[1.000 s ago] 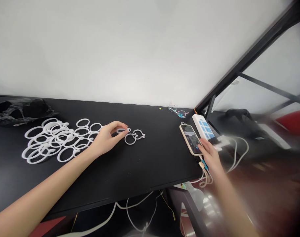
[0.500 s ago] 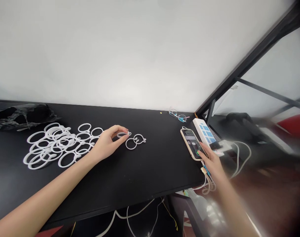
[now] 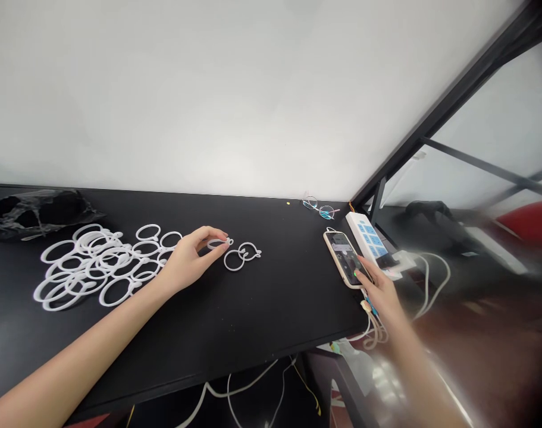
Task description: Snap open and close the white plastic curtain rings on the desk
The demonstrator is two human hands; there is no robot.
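Note:
My left hand (image 3: 188,258) rests on the black table (image 3: 262,309) and pinches a small white plastic ring (image 3: 218,243) between thumb and fingers. Just right of it lie two linked white rings (image 3: 241,256). A heap of several white rings (image 3: 99,261) lies to the left of that hand. My right hand (image 3: 380,288) reaches to a phone (image 3: 345,258) at the table's right edge, with a fingertip touching the lit screen near its lower end; the other fingers are loosely curled.
A white power strip (image 3: 369,238) with blue labels lies beside the phone, with cables (image 3: 425,279) hanging off the edge. Eyeglasses (image 3: 319,207) sit by the wall. Crumpled black plastic (image 3: 34,209) lies at the far left. Black frame bars (image 3: 449,95) rise on the right.
The view has shifted slightly. My right fingertip has moved a little over the phone screen, whose picture has changed. My left hand still pinches the same ring in the same spot.

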